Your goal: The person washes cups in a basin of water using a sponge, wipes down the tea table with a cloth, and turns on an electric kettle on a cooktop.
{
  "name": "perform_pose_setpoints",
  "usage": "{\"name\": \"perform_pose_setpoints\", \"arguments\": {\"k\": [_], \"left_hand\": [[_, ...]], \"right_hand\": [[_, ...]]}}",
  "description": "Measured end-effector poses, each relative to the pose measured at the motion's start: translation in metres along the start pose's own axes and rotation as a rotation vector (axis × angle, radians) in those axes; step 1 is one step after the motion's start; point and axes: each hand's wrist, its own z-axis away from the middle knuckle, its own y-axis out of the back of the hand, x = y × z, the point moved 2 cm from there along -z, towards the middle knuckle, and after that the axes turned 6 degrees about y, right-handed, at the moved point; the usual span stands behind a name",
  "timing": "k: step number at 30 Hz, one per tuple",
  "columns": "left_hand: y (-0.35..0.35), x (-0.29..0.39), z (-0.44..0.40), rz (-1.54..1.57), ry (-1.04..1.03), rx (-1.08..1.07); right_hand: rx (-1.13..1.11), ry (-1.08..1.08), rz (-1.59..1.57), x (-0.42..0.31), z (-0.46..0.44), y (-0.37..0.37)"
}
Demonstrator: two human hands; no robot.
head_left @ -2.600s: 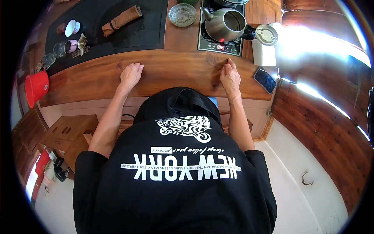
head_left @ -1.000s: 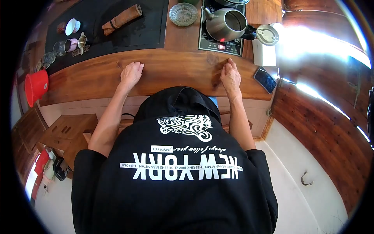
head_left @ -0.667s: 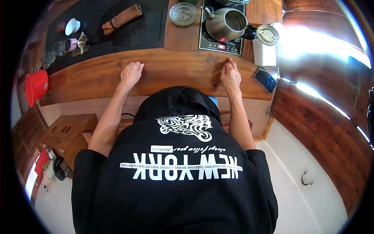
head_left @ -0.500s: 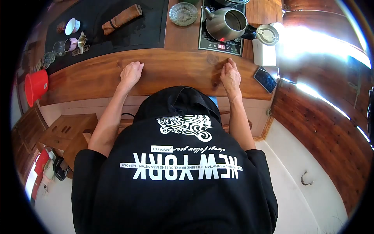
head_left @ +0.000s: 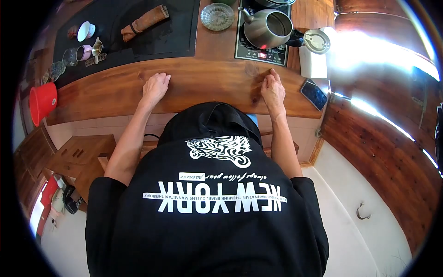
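Note:
My left hand [head_left: 157,87] rests loosely curled on the front strip of the wooden table [head_left: 207,87], below the black tray. No object shows in its fingers. Farther right, my right hand [head_left: 273,90] lies on the same wood, its fingers folded in and the index finger pointing a little forward. It touches only the table. Just beyond it stands a steel kettle [head_left: 260,30] with its lid [head_left: 317,41] swung back, on a black induction cooker [head_left: 242,51] with a lit red display. A phone [head_left: 314,94] lies to the right of this hand.
On the black tray [head_left: 161,51] are a rolled brown cloth [head_left: 145,22], a white cup [head_left: 86,31], a pink-rimmed cup [head_left: 84,53] and a strainer [head_left: 97,48]. A glass dish [head_left: 217,16] sits left of the cooker. A red bucket [head_left: 43,101] stands at the table's left end.

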Motion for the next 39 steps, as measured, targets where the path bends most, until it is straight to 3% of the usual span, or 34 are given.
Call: {"name": "perform_pose_setpoints", "arguments": {"k": [39], "left_hand": [[-0.0004,0.0000,-0.0004,-0.016,0.014,-0.009]], "right_hand": [[-0.017,-0.002,-0.004,-0.0012,-0.0004,0.0016]]}}
